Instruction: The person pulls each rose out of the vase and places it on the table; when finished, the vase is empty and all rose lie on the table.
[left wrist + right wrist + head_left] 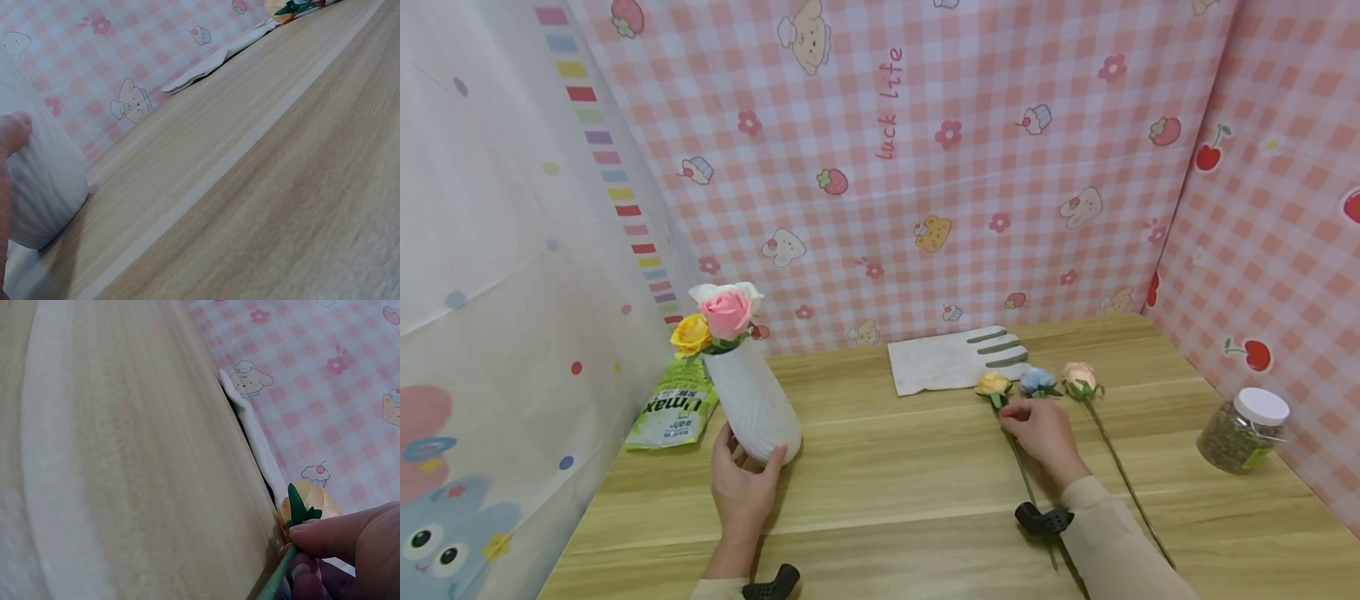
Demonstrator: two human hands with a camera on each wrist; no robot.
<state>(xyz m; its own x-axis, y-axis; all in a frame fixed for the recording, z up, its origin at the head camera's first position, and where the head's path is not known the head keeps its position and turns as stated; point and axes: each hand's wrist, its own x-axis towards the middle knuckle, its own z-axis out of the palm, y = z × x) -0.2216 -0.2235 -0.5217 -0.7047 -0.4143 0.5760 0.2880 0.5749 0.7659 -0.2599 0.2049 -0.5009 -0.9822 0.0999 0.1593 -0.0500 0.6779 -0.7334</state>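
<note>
A white ribbed vase point(754, 408) stands on the left of the table, holding a pink rose point(727, 312), a yellow rose point(692, 335) and a white bloom point(747, 293). My left hand point(745, 483) grips it low down, with the thumb across its front; the other fingers are partly hidden behind it. On the right, my right hand point(1040, 429) pinches the green stem of a yellow-orange rose point(994, 383) just under the bloom. A blue flower point(1038, 381) lies beside that hand, its stem mostly hidden. Farther right lies a peach rose point(1080, 377) with a long stem.
A white glove point(936, 362) with grey-green stripes lies at the back, behind the flowers. A green packet point(676, 408) is left of the vase. At the right stands a clear jar point(1238, 442) with a white lid. Checked cloth point(917, 192) hangs behind the table.
</note>
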